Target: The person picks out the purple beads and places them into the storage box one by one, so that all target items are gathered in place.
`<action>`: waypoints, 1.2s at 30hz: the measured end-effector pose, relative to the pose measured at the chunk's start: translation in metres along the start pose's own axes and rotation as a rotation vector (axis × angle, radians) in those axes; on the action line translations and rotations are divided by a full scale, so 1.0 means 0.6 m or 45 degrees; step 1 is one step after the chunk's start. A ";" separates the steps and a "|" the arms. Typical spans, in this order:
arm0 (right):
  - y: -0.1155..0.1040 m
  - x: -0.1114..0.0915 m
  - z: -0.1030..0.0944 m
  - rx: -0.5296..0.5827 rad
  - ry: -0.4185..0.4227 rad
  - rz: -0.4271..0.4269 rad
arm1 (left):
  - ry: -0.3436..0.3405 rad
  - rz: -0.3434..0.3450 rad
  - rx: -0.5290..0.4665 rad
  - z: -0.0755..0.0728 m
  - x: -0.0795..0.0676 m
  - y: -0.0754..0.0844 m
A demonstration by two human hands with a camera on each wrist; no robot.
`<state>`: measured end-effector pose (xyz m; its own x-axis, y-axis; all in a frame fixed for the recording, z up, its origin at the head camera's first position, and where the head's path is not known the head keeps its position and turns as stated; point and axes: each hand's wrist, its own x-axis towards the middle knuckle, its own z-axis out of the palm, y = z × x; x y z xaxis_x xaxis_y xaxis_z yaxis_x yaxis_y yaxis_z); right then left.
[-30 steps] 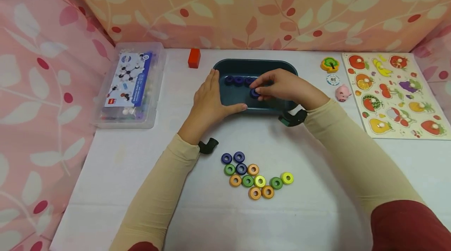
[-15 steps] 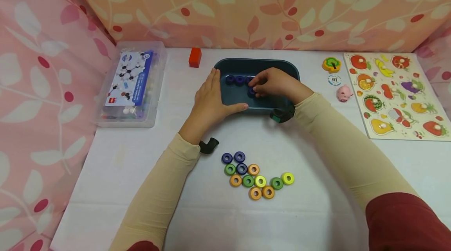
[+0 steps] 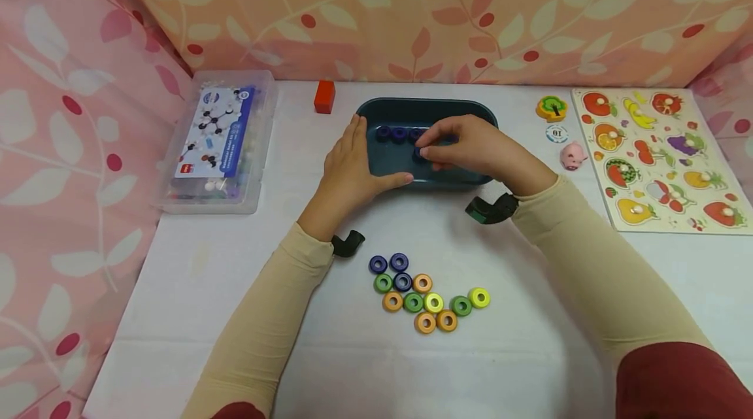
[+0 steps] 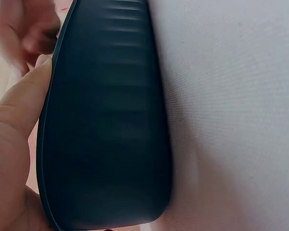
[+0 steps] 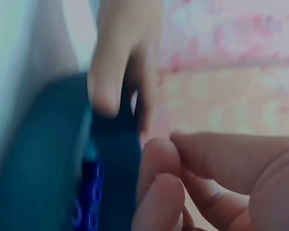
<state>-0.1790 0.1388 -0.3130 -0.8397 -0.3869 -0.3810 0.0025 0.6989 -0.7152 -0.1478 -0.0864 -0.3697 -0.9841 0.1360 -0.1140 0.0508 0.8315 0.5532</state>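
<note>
The tray point(image 3: 388, 159) is dark teal, rings point(image 3: 433, 310) purple, green, orange and yellow, the backdrop point(image 3: 376, 20) peach (pale-leafed, red-dotted).

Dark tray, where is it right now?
In the head view, the tray sits just above centre on the white tabletop, right of the red block; left hand at its left end, right hand over it.

Behind the fingers point(image 3: 354, 134) come beige sleeves point(image 3: 594, 275), a curved black piece point(image 3: 497, 208) jutting beside each cuff point(image 3: 544, 197), the right one bearing a green patch point(image 3: 478, 214), and farthest from the fingers, dark red sleeves point(image 3: 676, 380).
</note>
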 end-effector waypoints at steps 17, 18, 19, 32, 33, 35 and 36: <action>0.030 -0.082 0.177 -0.205 -0.357 -0.293 | 0.019 0.040 -0.031 0.000 -0.001 -0.002; 0.031 -0.082 0.177 -0.194 -0.363 -0.292 | 0.019 0.041 -0.031 0.000 -0.001 -0.002; 0.031 -0.082 0.177 -0.181 -0.371 -0.297 | 0.021 0.040 -0.032 0.000 -0.002 -0.003; 0.016 -0.090 0.113 -0.159 -0.390 -0.253 | 0.006 0.024 -0.034 -0.001 -0.001 -0.002; 0.007 -0.090 0.095 -0.146 -0.371 -0.246 | 0.004 0.023 -0.031 -0.001 -0.001 -0.003; -0.011 -0.084 0.056 -0.106 -0.290 -0.221 | 0.002 0.023 -0.025 0.000 0.000 -0.004; -0.018 -0.076 0.038 -0.086 -0.239 -0.207 | 0.000 0.022 -0.024 0.000 0.000 -0.004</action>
<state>-0.1284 0.1352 -0.3009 -0.7106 -0.5977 -0.3711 -0.1658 0.6549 -0.7373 -0.1477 -0.0884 -0.3713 -0.9831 0.1502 -0.1044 0.0646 0.8189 0.5703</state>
